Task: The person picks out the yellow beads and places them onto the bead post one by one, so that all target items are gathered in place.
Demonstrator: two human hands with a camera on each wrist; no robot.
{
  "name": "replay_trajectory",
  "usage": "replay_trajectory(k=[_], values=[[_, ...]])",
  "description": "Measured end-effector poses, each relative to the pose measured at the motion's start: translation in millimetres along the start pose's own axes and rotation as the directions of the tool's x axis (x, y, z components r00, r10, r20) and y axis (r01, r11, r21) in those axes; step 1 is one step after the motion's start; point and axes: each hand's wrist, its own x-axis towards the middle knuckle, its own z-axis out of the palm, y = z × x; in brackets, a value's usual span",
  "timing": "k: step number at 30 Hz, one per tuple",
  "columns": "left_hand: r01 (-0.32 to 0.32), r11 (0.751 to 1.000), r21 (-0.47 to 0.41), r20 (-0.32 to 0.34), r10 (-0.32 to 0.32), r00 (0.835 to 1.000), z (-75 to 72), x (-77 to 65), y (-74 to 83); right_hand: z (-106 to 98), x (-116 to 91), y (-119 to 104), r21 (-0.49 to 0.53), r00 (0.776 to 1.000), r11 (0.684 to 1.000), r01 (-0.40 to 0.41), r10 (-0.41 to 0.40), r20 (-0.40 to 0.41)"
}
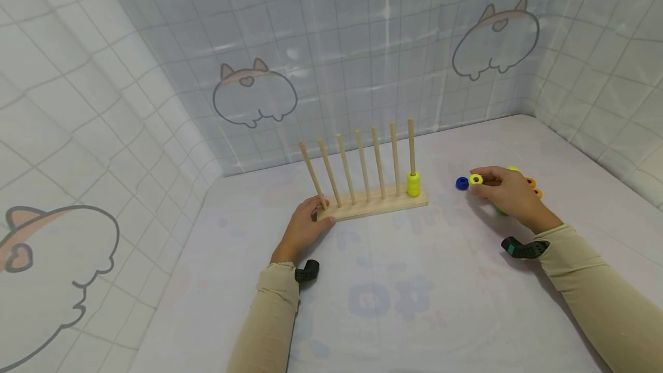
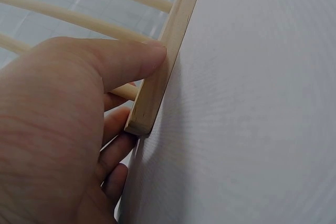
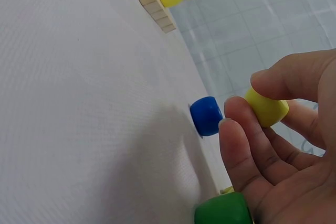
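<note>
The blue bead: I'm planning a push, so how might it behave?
The blue bead seems to sit on a flat end, so a gentle push would likely slide it. Tipped over, its bulging side could let it roll. Its smooth sheen hints at slipperiness.

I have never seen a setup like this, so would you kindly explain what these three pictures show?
There is no machine here, only a person working bare-handed. The large picture comes from a camera worn on the head, the smaller two from wrist cameras. The left hand grips one end of a wooden peg rack; its rightmost peg, seen from the head, carries three yellow beads. The right hand pinches another yellow bead. Nearby, a blue bead, a green bead and orange beads lie on the pale surface.
</note>
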Motion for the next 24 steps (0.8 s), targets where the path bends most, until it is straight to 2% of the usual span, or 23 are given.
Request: replay_trajectory(k=[8,15,24], values=[[0.001,1.0,-0.011,-0.001,-0.001,1.0,0.1,0.1,-1.1,0.9,1.6,-0.9,-0.001,0.999,1.0,-0.026,0.026,0.02],[0.011,1.0,-0.009,0.007,-0.011,1.0,0.0,1.4,-0.7,-2.0,1.7,2.2,0.038,1.0,0.999,-0.008,0.008,-0.007],[0.007,1.0,-0.005,0.009,-0.007,1.0,-0.9,1.4,-0.6,-5.8,2.6,3.4,0.062,1.0,0.998,-0.027,0.027,-0.009]])
